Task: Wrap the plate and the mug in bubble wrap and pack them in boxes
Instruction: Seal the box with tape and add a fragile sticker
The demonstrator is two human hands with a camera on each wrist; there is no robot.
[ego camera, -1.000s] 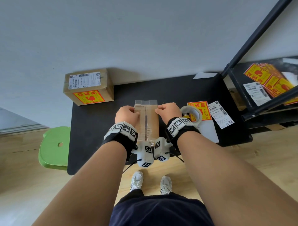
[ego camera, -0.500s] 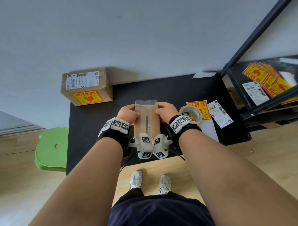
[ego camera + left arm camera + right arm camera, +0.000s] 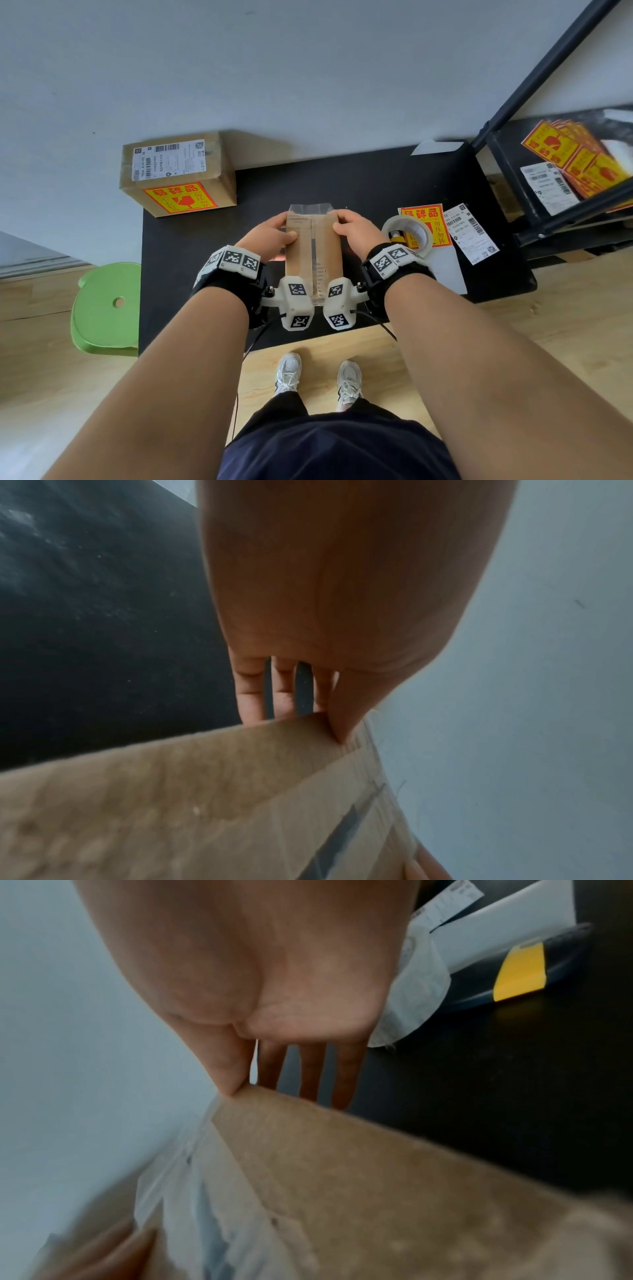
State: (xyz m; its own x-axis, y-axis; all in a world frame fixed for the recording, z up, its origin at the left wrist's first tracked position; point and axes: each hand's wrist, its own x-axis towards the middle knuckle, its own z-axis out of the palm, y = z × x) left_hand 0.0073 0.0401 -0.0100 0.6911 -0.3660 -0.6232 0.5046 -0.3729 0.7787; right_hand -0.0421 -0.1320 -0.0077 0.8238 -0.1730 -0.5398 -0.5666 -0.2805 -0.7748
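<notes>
A narrow cardboard box sits lengthwise in the middle of the black table. Clear tape runs along its top seam, and a loose tape end sticks out past the far edge. My left hand grips the box's left far corner, thumb on top and fingers down the side. My right hand grips the right far corner in the same manner, with fingers along the side wall. In the wrist views the box fills the lower half. Neither plate nor mug is visible.
A sealed box with a shipping label and a fragile sticker stands at the table's far left. Right of my hands lie a tape roll, a fragile sticker, a shipping label and a cutter. A black shelf stands right, a green stool left.
Both hands have slid a little toward the box's far end and now hold its far corners. The box stays in the middle of the table.
</notes>
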